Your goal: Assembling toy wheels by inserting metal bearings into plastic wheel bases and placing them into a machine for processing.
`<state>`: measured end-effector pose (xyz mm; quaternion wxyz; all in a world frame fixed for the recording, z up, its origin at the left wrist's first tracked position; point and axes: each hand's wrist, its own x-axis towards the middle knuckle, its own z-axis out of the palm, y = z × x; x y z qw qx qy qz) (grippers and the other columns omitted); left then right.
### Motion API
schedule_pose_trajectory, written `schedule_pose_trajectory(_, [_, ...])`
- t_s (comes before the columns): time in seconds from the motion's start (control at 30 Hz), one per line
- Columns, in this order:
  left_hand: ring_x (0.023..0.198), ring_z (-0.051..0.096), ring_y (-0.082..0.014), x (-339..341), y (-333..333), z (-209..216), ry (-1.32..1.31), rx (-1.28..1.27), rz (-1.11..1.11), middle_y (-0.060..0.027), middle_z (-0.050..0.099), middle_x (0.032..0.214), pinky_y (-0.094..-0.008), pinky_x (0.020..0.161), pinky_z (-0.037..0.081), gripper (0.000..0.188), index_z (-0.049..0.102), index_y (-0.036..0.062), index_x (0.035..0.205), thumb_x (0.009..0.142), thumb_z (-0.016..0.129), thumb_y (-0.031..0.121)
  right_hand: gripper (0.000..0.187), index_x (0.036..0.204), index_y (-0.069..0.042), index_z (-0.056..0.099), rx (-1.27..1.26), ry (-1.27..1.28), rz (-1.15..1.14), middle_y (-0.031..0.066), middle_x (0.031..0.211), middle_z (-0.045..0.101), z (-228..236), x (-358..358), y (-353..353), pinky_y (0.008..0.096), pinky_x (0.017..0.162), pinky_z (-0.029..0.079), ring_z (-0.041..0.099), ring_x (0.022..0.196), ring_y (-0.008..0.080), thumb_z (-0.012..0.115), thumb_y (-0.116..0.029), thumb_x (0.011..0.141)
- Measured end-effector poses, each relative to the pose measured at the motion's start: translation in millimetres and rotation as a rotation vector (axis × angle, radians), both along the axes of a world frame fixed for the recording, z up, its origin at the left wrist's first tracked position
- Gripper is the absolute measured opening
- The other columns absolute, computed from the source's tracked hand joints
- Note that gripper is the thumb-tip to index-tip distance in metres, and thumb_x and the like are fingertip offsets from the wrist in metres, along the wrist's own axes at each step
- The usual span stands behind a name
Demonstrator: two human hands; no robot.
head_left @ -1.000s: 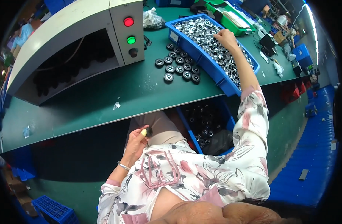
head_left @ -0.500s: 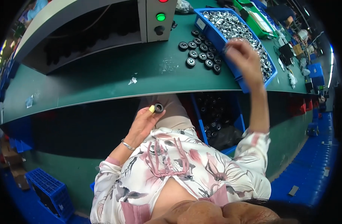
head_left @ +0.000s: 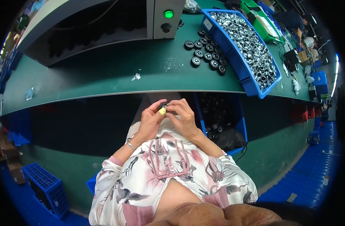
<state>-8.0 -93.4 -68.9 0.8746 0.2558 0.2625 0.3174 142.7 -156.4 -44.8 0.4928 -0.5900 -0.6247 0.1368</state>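
Observation:
Over my lap, just in front of the table edge, my left hand (head_left: 149, 122) grips a small black wheel-like part (head_left: 163, 104) between thumb and fingers. A yellow wrap (head_left: 162, 111) covers the tip of its thumb. My right hand (head_left: 183, 118) meets it there, fingertips pinched together against the black part; whatever they hold is hidden. Several finished-looking black wheels (head_left: 207, 56) with silvery centres lie grouped on the green table (head_left: 116, 81). Beside them stands a blue bin (head_left: 232, 56) heaped with shiny metal pieces (head_left: 251, 45).
A grey machine housing (head_left: 163, 28) with a lit green button (head_left: 168, 14) stands at the back left. Below the table edge, a blue crate (head_left: 244, 130) holds black parts. A green tray (head_left: 268, 26) lies beyond the bin. Blue crates (head_left: 48, 188) stand on the floor at left.
My right hand has come from above the bin of shiny pieces down to my left hand and now touches the black part. My left hand has turned the part slightly.

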Motion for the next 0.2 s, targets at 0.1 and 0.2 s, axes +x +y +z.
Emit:
schedule_pose_trajectory(0.1, [0.106, 0.063, -0.0144, 1, 0, 0, 0.037, 0.098, 0.005, -0.0108, 0.063, 0.116, -0.0292, 0.096, 0.053, 0.042, 0.051, -0.0054, 0.136, 0.097, 0.061, 0.004, 0.024, 0.098, -0.001, 0.068, -0.049, 0.114, 0.033, 0.0110, 0.098, 0.064, 8, 5, -2, 0.0333, 0.075, 0.052, 0.063, 0.091, 0.0253, 0.073, 0.005, 0.075])
schedule_pose_trajectory(0.2, [0.111, 0.063, -0.0157, 0, 3, -1, 0.107, 0.297, 0.012, -0.0098, 0.064, 0.118, -0.0318, 0.100, 0.052, 0.051, 0.045, -0.0018, 0.143, 0.096, 0.064, 0.007, 0.029, 0.112, -0.004, 0.066, -0.223, 0.625, 0.041, 0.0097, 0.120, 0.057, -9, 4, -2, 0.0313, 0.089, 0.053, 0.064, 0.098, 0.0276, 0.069, 0.003, 0.084])
